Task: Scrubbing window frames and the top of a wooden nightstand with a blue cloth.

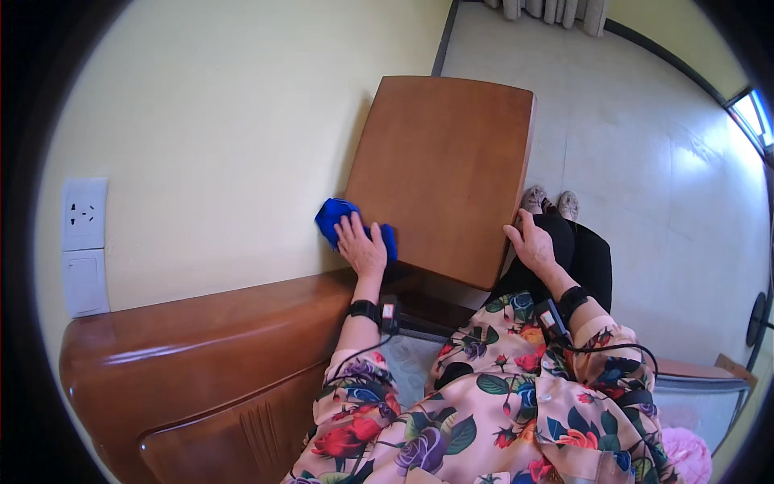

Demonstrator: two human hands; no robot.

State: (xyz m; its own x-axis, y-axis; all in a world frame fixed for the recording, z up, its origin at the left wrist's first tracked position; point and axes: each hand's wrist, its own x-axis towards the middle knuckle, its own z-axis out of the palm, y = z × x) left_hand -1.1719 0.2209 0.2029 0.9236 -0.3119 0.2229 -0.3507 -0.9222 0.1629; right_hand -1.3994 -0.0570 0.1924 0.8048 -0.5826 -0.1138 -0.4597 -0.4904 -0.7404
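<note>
My left hand [363, 249] presses on a bright blue cloth [329, 219], its fingers spread over the fabric. The cloth lies bunched over the near left corner of a brown wooden tabletop [447, 175], on the side towards the wall. On the opposite side, my right hand [534, 243] holds the tabletop's right edge, thumb at the top surface and a finger along the rim. The remaining right fingers are partly hidden. Nothing else lies on the smooth top.
A polished wooden headboard [211, 339] runs along the cream wall [230, 133] at left. A socket [84, 213] and switch plate [84, 283] are above it. My legs [589, 260] stand right of the table on the pale floor [641, 151]. A curtain [553, 11] hangs at the far end.
</note>
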